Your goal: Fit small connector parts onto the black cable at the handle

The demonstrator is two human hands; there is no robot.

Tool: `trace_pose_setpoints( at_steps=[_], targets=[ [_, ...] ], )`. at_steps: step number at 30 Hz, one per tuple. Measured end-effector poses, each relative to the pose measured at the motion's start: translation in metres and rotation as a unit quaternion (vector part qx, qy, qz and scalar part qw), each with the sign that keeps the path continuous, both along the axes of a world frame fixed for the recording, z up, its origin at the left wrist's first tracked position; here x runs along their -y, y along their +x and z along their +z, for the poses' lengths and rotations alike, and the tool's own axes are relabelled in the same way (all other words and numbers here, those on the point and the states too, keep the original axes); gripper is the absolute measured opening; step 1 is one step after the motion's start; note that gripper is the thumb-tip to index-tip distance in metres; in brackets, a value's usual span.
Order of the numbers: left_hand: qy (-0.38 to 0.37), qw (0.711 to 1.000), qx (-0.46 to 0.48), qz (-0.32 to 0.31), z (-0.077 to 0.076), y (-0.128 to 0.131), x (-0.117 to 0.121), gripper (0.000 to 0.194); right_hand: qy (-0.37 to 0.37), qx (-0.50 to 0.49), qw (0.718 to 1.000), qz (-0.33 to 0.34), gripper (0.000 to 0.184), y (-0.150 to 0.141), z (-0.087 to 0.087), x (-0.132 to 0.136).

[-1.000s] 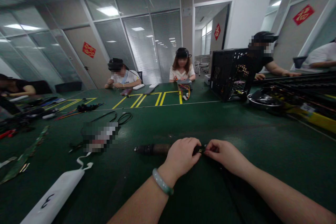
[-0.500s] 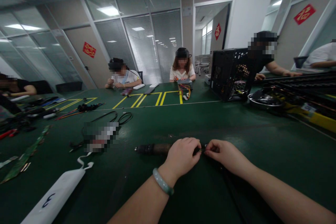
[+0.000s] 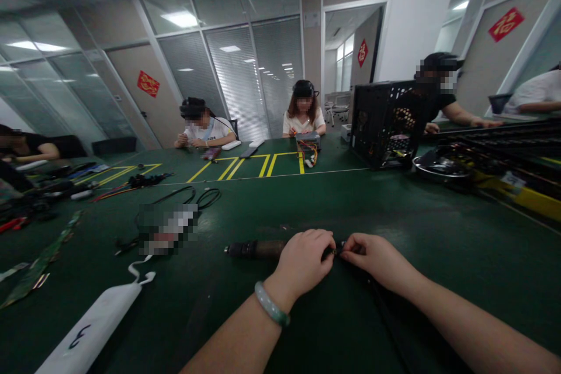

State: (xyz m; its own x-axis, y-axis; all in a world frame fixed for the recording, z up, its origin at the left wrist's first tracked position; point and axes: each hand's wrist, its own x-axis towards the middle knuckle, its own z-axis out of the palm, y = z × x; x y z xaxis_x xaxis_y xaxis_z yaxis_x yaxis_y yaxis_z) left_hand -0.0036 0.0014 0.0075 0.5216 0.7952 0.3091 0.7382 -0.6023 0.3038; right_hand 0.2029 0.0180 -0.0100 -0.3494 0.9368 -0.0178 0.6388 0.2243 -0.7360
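Note:
My left hand (image 3: 304, 260) is closed around the right end of a dark, brownish cylindrical tool (image 3: 256, 249) that lies on the green table (image 3: 394, 210); its tip points left. A green bangle (image 3: 272, 304) circles that wrist. My right hand (image 3: 374, 257) pinches a small metal part (image 3: 336, 250) at the tool's end, right against my left fingers. A dark cable (image 3: 385, 315) runs from there back under my right forearm.
A white pouch with a cord (image 3: 94, 324) lies front left, next to green strips (image 3: 39, 263). Black cables (image 3: 193, 196) and a blurred item (image 3: 164, 228) are mid-left. A black computer case (image 3: 385, 123) and black parts (image 3: 482, 158) stand at right. Several people sit around the table.

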Motion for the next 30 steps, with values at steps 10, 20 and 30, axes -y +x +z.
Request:
trace_pose_setpoints(
  at_steps=[10, 20, 30],
  targets=[
    [0.003, 1.0, 0.002, 0.005, -0.0012, -0.0007, -0.0005, 0.015, -0.004, -0.019, 1.0, 0.003, 0.012, 0.0004, -0.0086, -0.0038],
    [-0.005, 1.0, -0.004, 0.002, 0.0009, -0.0004, 0.0001, 0.015, -0.009, -0.008, 1.0, 0.005, 0.015, 0.0003, -0.0007, -0.0009],
    [0.002, 1.0, 0.003, 0.004, -0.0007, 0.0007, -0.0008, 0.018, -0.005, -0.007, 1.0, 0.002, 0.014, -0.0002, -0.0026, -0.0012]
  ],
)
